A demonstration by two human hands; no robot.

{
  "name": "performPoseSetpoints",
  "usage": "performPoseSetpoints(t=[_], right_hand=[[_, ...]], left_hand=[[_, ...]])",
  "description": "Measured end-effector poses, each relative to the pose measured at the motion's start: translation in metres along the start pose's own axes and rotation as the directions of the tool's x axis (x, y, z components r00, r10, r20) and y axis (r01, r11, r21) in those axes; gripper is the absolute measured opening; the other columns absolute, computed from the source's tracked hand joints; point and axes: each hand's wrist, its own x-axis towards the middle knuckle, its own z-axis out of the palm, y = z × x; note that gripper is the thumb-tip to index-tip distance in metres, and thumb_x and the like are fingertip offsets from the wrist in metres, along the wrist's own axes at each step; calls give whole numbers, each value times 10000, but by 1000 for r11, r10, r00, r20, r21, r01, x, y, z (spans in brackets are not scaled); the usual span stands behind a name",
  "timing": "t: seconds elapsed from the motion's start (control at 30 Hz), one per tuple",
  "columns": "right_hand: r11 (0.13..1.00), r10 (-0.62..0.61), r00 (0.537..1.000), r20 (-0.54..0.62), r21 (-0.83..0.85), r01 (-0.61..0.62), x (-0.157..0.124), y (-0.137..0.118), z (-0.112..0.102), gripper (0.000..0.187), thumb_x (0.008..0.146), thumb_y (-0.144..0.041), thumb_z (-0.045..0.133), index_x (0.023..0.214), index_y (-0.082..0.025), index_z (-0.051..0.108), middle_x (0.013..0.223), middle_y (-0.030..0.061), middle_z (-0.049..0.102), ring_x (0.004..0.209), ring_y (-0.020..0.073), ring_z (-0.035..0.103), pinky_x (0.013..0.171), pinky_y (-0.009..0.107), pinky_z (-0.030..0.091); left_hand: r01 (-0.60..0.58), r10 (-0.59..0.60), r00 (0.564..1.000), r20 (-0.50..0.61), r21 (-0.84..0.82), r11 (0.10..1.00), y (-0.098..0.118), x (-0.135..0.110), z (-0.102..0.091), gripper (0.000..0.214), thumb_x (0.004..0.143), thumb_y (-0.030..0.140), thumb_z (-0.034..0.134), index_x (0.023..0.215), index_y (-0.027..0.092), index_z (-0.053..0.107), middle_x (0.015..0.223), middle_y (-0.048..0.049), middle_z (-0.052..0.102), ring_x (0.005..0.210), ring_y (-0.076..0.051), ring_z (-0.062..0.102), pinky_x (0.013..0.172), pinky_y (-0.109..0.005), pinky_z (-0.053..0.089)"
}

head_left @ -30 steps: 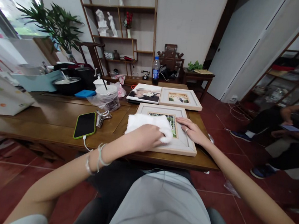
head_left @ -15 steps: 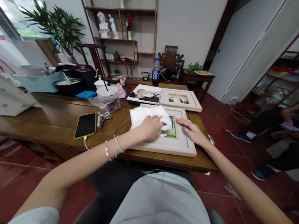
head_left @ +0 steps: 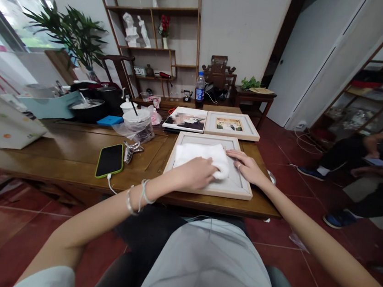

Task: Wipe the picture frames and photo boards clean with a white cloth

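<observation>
A pale wooden picture frame (head_left: 237, 192) lies flat on the near edge of the wooden table (head_left: 73, 148). My left hand (head_left: 193, 173) is closed on a white cloth (head_left: 202, 155) and presses it onto the frame's glass, covering the photo. On the frame's right side rests my right hand (head_left: 249, 166), its fingers stretched flat, holding nothing.
Two more framed pictures (head_left: 231, 125) lie behind the near frame. A phone in a green case (head_left: 110, 159) with a cable lies left, beside a plastic bag with cups (head_left: 136, 125) and dark pots (head_left: 87, 106). A person sits at the right (head_left: 365, 163).
My left hand slid the cloth back and forth over the glass: up-left, then right and down, so it now hides the photo. My right hand stayed put.
</observation>
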Motion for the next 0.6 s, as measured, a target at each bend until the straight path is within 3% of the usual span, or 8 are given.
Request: performPoseSetpoints(t=[0.07, 0.13, 0.27, 0.4, 0.5, 0.6], right_hand=[[1000, -8, 1000, 1, 2, 8, 0, -1, 0, 454, 750, -108, 460, 1146, -243, 638, 1247, 31, 600, 1212, 232, 498, 1070, 462, 346], [1000, 1, 1000, -2, 1, -1, 0, -1, 0, 447, 754, -110, 463, 1140, -248, 641, 1249, 30, 599, 1211, 235, 500, 1071, 468, 342], [1000, -6, 1000, -4, 8, 6, 0, 1, 0, 434, 761, -121, 471, 1135, -264, 640, 1249, 24, 599, 1209, 233, 501, 1070, 476, 339], [998, -63, 998, 2, 26, 62, -1, 3, -1, 422, 783, -139, 460, 1156, -250, 623, 1252, 34, 593, 1214, 219, 491, 1063, 459, 352], [998, -60, 998, 18, 12, 60, -1, 4, 0, 435, 783, -123, 447, 1173, -221, 610, 1264, 61, 581, 1220, 219, 482, 1064, 459, 345], [999, -43, 999, 27, -4, 43, -1, 5, 0, 448, 781, -110, 431, 1188, -196, 599, 1279, 82, 567, 1228, 223, 472, 1068, 467, 333]], left_hand=[[-19, 19, 1000, 24, -2, 1000, 28, -21, -16, 251, 878, 190, 376, 927, 137, 617, 882, -122, 643, 830, -238, 618, 759, -353, 469], [-52, 53, 998, 25, -29, 998, 50, -38, -30, 235, 878, 200, 389, 892, 154, 619, 882, -110, 641, 814, -231, 615, 741, -347, 473], [-81, 80, 997, -24, -66, 995, 64, -42, -32, 252, 895, 218, 372, 913, 175, 620, 956, -107, 632, 878, -233, 608, 790, -362, 470], [44, -45, 995, -90, -13, 999, 44, -16, -10, 277, 892, 252, 386, 1034, 173, 611, 1056, -139, 606, 1015, -277, 571, 849, -410, 454], [159, -155, 984, -89, 33, 987, 16, 7, 3, 281, 860, 267, 453, 1072, 156, 601, 1120, -158, 580, 1085, -306, 535, 866, -424, 449], [216, -208, 973, -105, 70, 974, -15, 29, 6, 336, 803, 175, 503, 1130, 153, 576, 1158, -163, 567, 1117, -316, 516, 868, -430, 447]])
